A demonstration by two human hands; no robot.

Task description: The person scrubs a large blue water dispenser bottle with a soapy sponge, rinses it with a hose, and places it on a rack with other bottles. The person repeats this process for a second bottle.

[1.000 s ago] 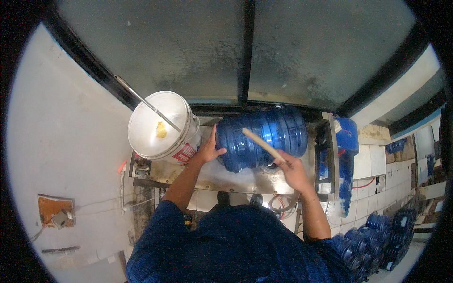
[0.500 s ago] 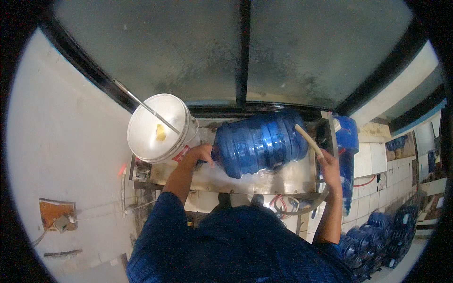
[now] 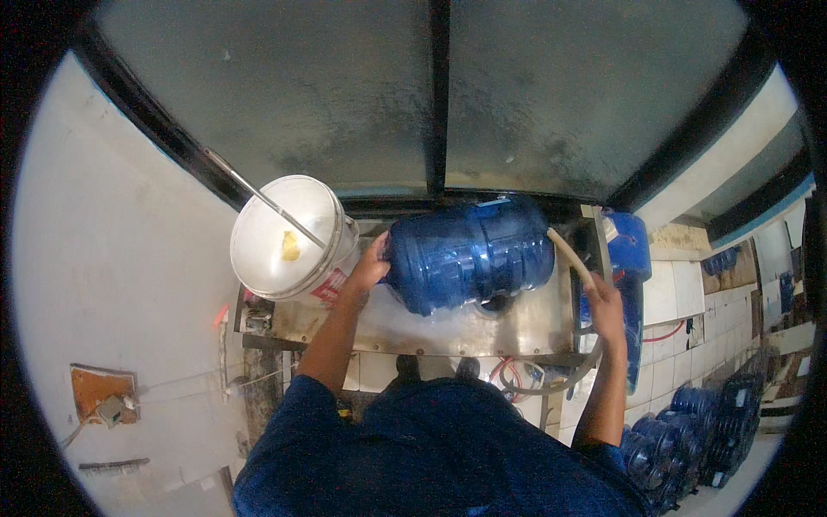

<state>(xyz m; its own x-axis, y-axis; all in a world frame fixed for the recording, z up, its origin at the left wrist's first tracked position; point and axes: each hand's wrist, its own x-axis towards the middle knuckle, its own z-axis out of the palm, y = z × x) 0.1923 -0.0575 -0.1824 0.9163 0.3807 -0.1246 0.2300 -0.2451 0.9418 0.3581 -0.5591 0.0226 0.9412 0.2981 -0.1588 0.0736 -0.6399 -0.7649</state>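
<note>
A large blue water jug (image 3: 469, 254) lies on its side over the metal counter (image 3: 413, 332). My left hand (image 3: 372, 263) is closed around the jug's left end, with some fingers hidden behind it. At the other end, a pale hose (image 3: 568, 256) reaches up to the jug, its tip against or just in front of the plastic; which of the two I cannot tell. My right hand (image 3: 605, 308) grips this hose below its tip. To the left of the jug stands a white bucket (image 3: 280, 237) with a metal rod (image 3: 263, 196) leaning across its top.
A wet, dark-framed glass panel (image 3: 551, 103) rises behind the counter. Beside the counter's right edge is a blue plastic container (image 3: 629, 246). Several more blue jugs (image 3: 668, 439) stand on the floor at lower right. A dark round opening (image 3: 495, 306) shows in the counter.
The jug has turned about its length and shifted slightly up and left. My left hand has moved up along its end. The right hand keeps its hold on the hose.
</note>
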